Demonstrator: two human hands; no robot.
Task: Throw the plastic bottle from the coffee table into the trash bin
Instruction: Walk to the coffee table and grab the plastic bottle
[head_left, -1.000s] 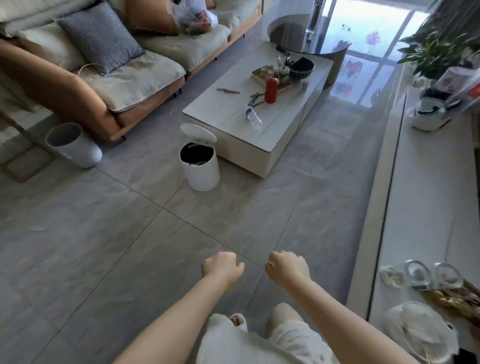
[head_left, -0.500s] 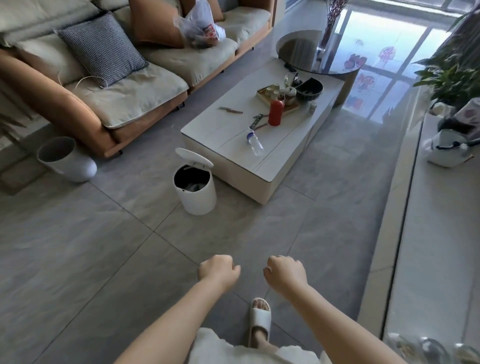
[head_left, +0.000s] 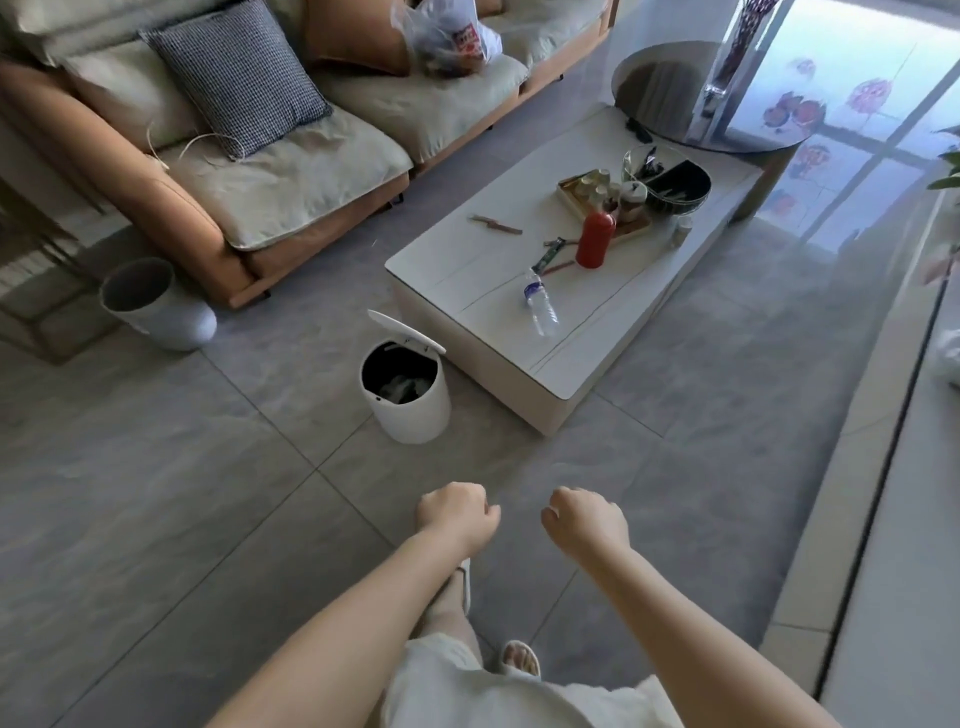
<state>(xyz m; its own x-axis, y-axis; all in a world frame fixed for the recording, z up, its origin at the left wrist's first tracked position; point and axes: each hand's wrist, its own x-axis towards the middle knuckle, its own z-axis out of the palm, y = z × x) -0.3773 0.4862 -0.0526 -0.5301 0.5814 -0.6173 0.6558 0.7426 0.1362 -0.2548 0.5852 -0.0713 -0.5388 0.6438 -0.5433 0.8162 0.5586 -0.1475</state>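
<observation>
A clear plastic bottle with a blue label lies on its side near the front of the white coffee table. A white round trash bin stands on the floor at the table's near left corner, its lid tipped up and dark inside with some rubbish. My left hand and my right hand are held out low over the grey floor tiles, both closed into fists with nothing in them, well short of the bin and the table.
On the table stand a red bottle, a tray of small jars, a black bowl and small tools. An orange sofa with cushions runs along the left. A white pot lies tipped on the floor. A long white ledge borders the right.
The view has moved forward: the table, the bottle and the bin now sit nearer and lower in view. Both fists stay closed out in front. My feet have stepped.
</observation>
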